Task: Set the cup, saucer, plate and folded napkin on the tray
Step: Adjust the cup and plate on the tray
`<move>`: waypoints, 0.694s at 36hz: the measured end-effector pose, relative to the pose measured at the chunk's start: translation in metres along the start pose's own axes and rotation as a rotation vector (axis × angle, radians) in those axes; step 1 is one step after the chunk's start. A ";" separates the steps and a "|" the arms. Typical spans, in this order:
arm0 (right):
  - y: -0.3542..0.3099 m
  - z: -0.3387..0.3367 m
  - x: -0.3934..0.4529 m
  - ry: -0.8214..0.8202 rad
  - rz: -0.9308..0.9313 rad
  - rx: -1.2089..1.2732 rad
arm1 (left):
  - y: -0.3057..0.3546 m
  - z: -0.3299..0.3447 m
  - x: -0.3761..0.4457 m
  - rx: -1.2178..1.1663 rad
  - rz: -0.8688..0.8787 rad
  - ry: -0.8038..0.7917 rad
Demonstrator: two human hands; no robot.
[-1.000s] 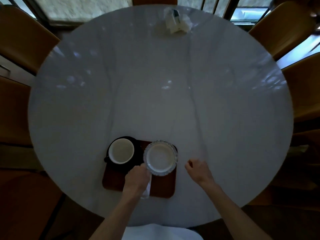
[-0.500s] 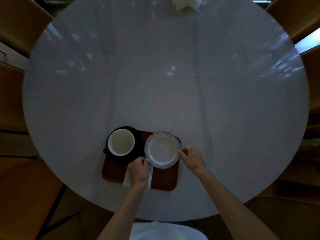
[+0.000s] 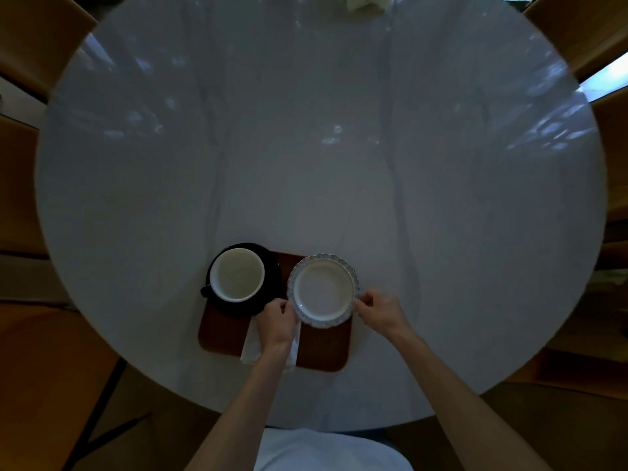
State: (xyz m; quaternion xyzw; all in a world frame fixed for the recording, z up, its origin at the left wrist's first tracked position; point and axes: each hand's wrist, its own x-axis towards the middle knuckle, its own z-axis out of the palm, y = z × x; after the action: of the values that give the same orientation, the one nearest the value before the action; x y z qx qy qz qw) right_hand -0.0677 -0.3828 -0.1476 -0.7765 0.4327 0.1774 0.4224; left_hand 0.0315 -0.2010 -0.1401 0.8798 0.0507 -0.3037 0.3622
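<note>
Both hands are on the plate [image 3: 323,289], the small white one with the scalloped, patterned rim, and it sits over the far right part of the brown tray [image 3: 326,351]. The left hand [image 3: 277,322] pinches the plate's near left edge, fingers curled onto the rim. The right hand [image 3: 379,312] pinches the right edge the same way, thumb and fingertips closed on the rim. Whether the plate rests flat on the tray or is held just above it, that cannot be told from this angle.

Under the left hand and wrist lies the folded napkin [image 3: 250,348], white, on the near middle of the tray, with its near end reaching the tray's front edge. One strip of it shows to the right of the wrist as well.

Over on the left, the cup [image 3: 237,275], white inside with a dark handle poking left, stands upright on the dark saucer [image 3: 270,283]. The saucer covers the tray's far left corner and overhangs it a little on the far side. Cup and plate are just beside each other, not touching.

The tray lies near the front edge of a round, pale marble table [image 3: 339,147]. At the far edge something white and crumpled [image 3: 365,1] is barely in view. Wooden chairs [image 3: 577,25] ring the table.
</note>
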 end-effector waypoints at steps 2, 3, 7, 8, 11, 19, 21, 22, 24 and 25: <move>-0.003 -0.005 0.004 0.047 -0.015 0.003 | -0.002 -0.001 0.001 0.025 0.004 -0.021; -0.005 -0.006 0.007 0.070 -0.026 0.012 | -0.003 -0.001 0.001 0.034 0.006 -0.030; -0.010 -0.008 0.018 0.054 -0.051 0.028 | -0.004 -0.002 0.005 0.040 0.010 -0.049; -0.010 -0.007 0.021 0.044 -0.055 0.028 | -0.003 -0.002 0.006 0.042 0.014 -0.045; -0.009 -0.004 0.025 0.034 -0.057 0.026 | -0.002 -0.001 0.008 0.022 0.006 -0.029; 0.004 0.009 0.010 0.085 -0.021 0.067 | 0.004 0.002 0.003 -0.079 -0.008 0.031; 0.007 0.013 0.008 0.101 0.004 0.092 | 0.004 0.003 0.004 -0.076 -0.005 0.028; 0.008 0.014 0.008 0.106 0.014 0.104 | 0.004 0.003 0.004 -0.067 -0.002 0.030; 0.008 0.014 0.007 0.105 0.029 0.122 | 0.004 0.002 0.006 -0.034 0.001 0.030; 0.008 0.014 0.008 0.101 0.036 0.127 | 0.003 0.001 0.006 -0.019 0.002 0.028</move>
State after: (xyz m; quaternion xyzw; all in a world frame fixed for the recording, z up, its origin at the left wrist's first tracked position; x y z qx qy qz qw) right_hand -0.0689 -0.3774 -0.1648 -0.7484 0.4775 0.1177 0.4450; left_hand 0.0369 -0.2046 -0.1425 0.8806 0.0578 -0.2904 0.3699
